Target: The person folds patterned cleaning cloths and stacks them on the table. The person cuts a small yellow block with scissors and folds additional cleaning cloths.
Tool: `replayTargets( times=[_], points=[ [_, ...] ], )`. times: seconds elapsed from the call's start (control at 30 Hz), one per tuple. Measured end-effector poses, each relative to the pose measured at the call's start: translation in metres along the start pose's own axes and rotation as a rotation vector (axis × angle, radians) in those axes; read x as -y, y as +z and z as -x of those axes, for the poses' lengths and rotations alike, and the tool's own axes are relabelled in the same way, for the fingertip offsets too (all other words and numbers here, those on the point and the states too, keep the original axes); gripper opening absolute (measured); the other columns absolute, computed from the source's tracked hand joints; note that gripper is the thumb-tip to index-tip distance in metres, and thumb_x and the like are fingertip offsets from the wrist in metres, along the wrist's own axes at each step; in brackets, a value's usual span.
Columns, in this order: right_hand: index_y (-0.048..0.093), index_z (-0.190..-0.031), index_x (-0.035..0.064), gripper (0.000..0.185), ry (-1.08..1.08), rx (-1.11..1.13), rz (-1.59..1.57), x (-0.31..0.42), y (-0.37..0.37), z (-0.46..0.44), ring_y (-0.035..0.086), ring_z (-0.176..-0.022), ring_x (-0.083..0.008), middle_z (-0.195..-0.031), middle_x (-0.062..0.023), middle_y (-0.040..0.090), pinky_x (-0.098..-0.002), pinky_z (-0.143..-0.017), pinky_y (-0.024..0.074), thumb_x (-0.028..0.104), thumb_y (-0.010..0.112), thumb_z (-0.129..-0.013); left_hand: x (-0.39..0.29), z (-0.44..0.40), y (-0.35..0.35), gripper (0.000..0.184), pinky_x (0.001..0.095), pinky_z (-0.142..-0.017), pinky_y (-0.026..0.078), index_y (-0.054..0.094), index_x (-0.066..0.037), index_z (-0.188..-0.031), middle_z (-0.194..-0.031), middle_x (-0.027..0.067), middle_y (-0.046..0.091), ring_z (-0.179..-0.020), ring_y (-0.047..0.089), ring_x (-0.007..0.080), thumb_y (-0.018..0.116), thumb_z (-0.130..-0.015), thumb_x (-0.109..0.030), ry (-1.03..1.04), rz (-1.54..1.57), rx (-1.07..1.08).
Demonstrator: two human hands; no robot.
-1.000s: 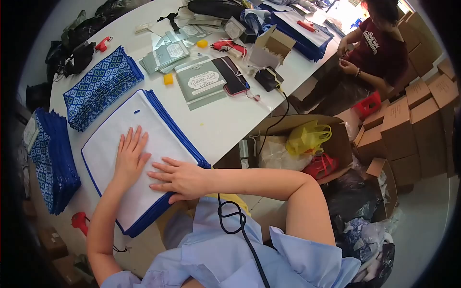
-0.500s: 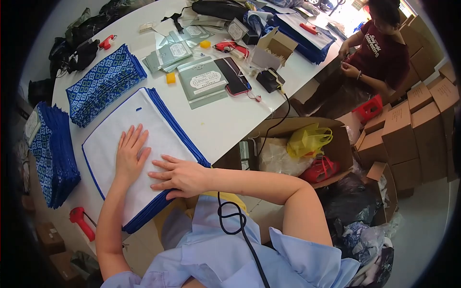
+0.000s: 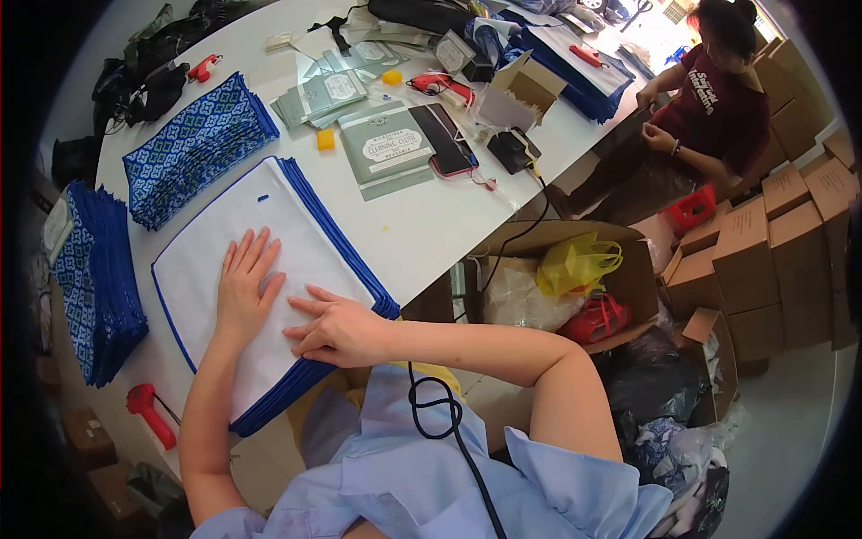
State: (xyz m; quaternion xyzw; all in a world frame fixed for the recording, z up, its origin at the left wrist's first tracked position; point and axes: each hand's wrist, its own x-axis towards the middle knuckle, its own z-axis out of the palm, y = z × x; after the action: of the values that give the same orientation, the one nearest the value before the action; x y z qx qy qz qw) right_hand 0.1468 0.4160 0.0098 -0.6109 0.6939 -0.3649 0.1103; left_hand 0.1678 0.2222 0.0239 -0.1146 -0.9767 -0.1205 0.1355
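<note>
A stack of white cloths with blue edges (image 3: 305, 242) lies at the table's near left edge. Flat on its top sheet rests my left hand (image 3: 247, 287), fingers spread, holding nothing. My right hand (image 3: 332, 330) touches the same sheet near its right edge; its fingers are apart and somewhat bent, with nothing visible in them. Beyond the stack is a pile of folded blue patterned cloths (image 3: 197, 148). Another blue patterned pile (image 3: 94, 287) stands to the left, with a pale label on it.
Cleaning cloth sleeves (image 3: 386, 151), a dark phone (image 3: 440, 135), a yellow block (image 3: 325, 139) and an open small box (image 3: 525, 88) occupy the table. A red-handled tool (image 3: 151, 415) lies near the left edge. A person (image 3: 718, 99) is at the right, beside stacked cartons (image 3: 745, 238).
My right hand's fingers have bent more and its wrist has lifted slightly. My left hand stays flat on the stack. The view has shifted a little.
</note>
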Motion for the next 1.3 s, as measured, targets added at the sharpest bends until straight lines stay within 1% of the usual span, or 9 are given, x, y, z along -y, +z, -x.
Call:
replayTargets(
  times=[0.27,0.37,0.47,0.53,0.7,0.8,1.0,1.23,1.3],
  points=[
    [0.064,-0.086,0.0098,0.016,0.025,-0.056,-0.008,0.004,0.006,-0.002,0.038,-0.116,-0.0302,-0.102,-0.0043,0.06,-0.0463,-0.103,0.0183,0.019,0.057,-0.076,0.002,0.001,0.001,0.039,0.0429,-0.101,0.019,0.049,-0.004,-0.116,-0.127,0.0122,0.04,-0.121,0.032,0.0307,0.052,-0.079,-0.018,-0.004,0.005,0.001],
    [0.062,-0.078,0.0069,0.011,0.058,-0.169,0.075,0.012,0.002,-0.01,0.05,-0.102,-0.0294,-0.09,-0.0074,0.062,-0.0429,-0.093,0.0327,0.015,0.056,-0.074,0.008,0.001,0.001,0.041,0.0429,-0.102,0.019,0.049,-0.004,-0.116,-0.126,0.0126,0.042,-0.121,0.033,0.031,0.054,-0.078,-0.02,-0.015,0.049,-0.009],
    [0.058,-0.074,0.0068,0.006,0.19,-0.211,0.125,0.014,-0.007,-0.022,0.056,-0.071,-0.0267,-0.073,-0.0073,0.059,-0.0381,-0.065,0.0427,0.01,0.055,-0.07,0.01,0.009,-0.025,0.045,0.0429,-0.102,0.018,0.049,-0.004,-0.116,-0.125,0.0128,0.043,-0.121,0.032,0.03,0.057,-0.076,-0.022,-0.063,0.256,0.125],
    [0.056,-0.075,0.007,0.007,0.138,-0.315,0.275,0.012,-0.016,-0.027,0.056,-0.063,-0.0252,-0.07,-0.007,0.058,-0.0362,-0.057,0.043,0.007,0.055,-0.068,-0.015,0.019,-0.061,0.043,0.0439,-0.101,0.021,0.051,-0.004,-0.112,-0.122,0.0136,0.045,-0.117,0.038,0.0294,0.058,-0.073,-0.022,-0.094,0.401,0.334],
    [0.057,-0.079,0.0082,0.013,-0.112,-0.45,0.485,0.009,-0.032,-0.043,0.051,-0.055,-0.0196,-0.061,-0.0034,0.049,-0.0307,-0.051,0.0389,0.009,0.061,-0.066,-0.047,0.071,-0.091,0.039,0.035,-0.085,0.043,0.053,-0.001,-0.107,-0.105,0.0149,0.056,-0.098,0.053,0.0307,0.055,-0.069,-0.001,-0.494,0.124,0.227],
    [0.059,-0.081,0.006,0.016,-0.285,-0.321,0.475,0.014,-0.044,-0.042,0.05,-0.058,-0.0181,-0.064,-0.0037,0.05,-0.0285,-0.053,0.0396,0.006,0.063,-0.066,-0.034,0.108,-0.08,0.036,0.0302,-0.078,0.046,0.055,0.0,-0.103,-0.1,0.0142,0.059,-0.09,0.057,0.0289,0.049,-0.068,0.008,-0.384,0.124,-0.156],
    [0.06,-0.083,0.0063,0.024,-0.125,-0.13,0.628,0.019,-0.08,-0.003,0.053,-0.071,-0.0197,-0.073,-0.0047,0.055,-0.0307,-0.063,0.04,0.0,0.061,-0.06,-0.034,0.139,-0.096,0.033,0.0314,-0.079,0.046,0.06,0.0,-0.097,-0.098,0.0142,0.06,-0.091,0.058,0.0278,0.048,-0.068,0.011,-0.34,0.285,-0.264],
    [0.06,-0.077,0.0012,0.019,0.189,-0.161,0.278,0.043,-0.098,0.047,0.054,-0.076,-0.0229,-0.072,-0.0071,0.057,-0.0293,-0.067,0.0422,-0.006,0.059,-0.06,-0.05,0.166,-0.1,0.031,0.031,-0.077,0.047,0.06,-0.001,-0.096,-0.094,0.0137,0.061,-0.089,0.058,0.0264,0.051,-0.068,0.009,-0.304,0.364,-0.149],
    [0.06,-0.078,0.0,0.019,0.236,-0.148,0.213,0.037,-0.097,0.05,0.054,-0.075,-0.0202,-0.073,-0.0075,0.057,-0.0268,-0.068,0.0428,-0.009,0.058,-0.061,-0.052,0.171,-0.099,0.023,0.027,-0.071,0.047,0.06,0.0,-0.092,-0.087,0.01,0.063,-0.081,0.061,0.0191,0.053,-0.071,0.006,-0.498,0.575,-0.052]
  ],
)
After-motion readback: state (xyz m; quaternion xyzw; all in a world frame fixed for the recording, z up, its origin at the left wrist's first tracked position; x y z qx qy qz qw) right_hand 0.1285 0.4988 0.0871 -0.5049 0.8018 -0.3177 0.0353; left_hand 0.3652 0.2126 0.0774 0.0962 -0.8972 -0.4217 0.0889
